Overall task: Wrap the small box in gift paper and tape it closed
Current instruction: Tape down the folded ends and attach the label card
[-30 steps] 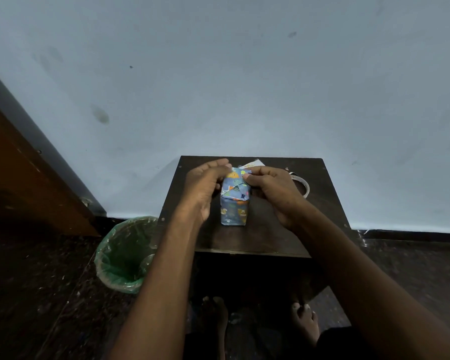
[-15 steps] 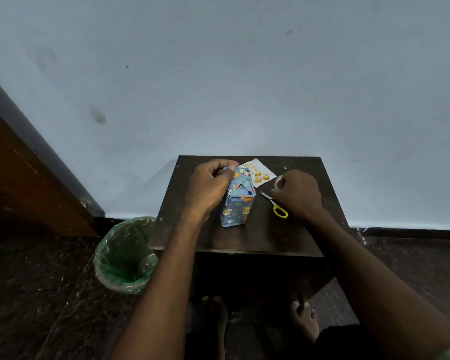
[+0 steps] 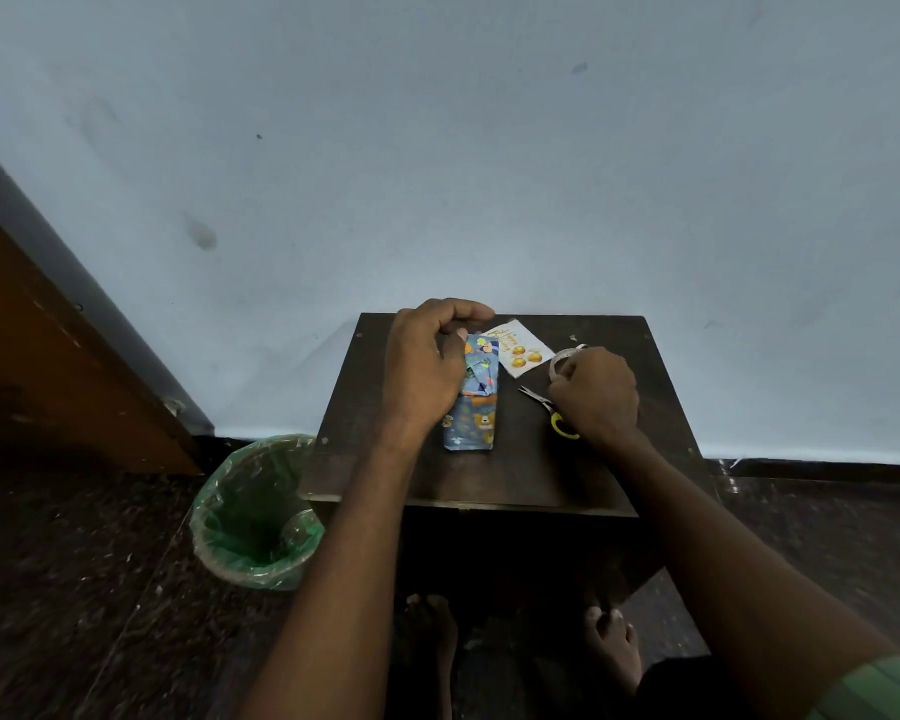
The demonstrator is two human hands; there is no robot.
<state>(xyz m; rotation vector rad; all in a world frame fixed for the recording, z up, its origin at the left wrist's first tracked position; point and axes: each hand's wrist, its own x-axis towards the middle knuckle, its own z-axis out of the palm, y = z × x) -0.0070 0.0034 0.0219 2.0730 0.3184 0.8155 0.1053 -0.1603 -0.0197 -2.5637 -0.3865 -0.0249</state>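
A: Log the change. One second back both hands were on the box point(image 3: 471, 394), folding its top flaps. Now?

B: Right hand point(image 3: 596, 394) has left it and gone to 3 o'clock of the box, where its fingers curl round the tape point(image 3: 562, 360). Left hand point(image 3: 424, 366) stays, fingers curled over the folded end, pinning the paper. Box stands at table centre, tilted slightly less than half a second ago.

A: Meaning?

B: My reading: folding on that end is finished, taping comes next. One hand must hold the flaps until a strip is on, or they may spring open.

A: Other items?

B: Scissors point(image 3: 549, 414), uncovered when the right hand moved, lie just beside it at its 8 o'clock. Card point(image 3: 518, 348) at 1 o'clock of the box.

A: Surface, room?

B: Small dark table point(image 3: 489, 475) against a pale blue wall point(image 3: 437, 148). Green-lined bin point(image 3: 255, 517) on the dark floor at 8 o'clock. Wooden door point(image 3: 48, 356) at 9. Light is dim.
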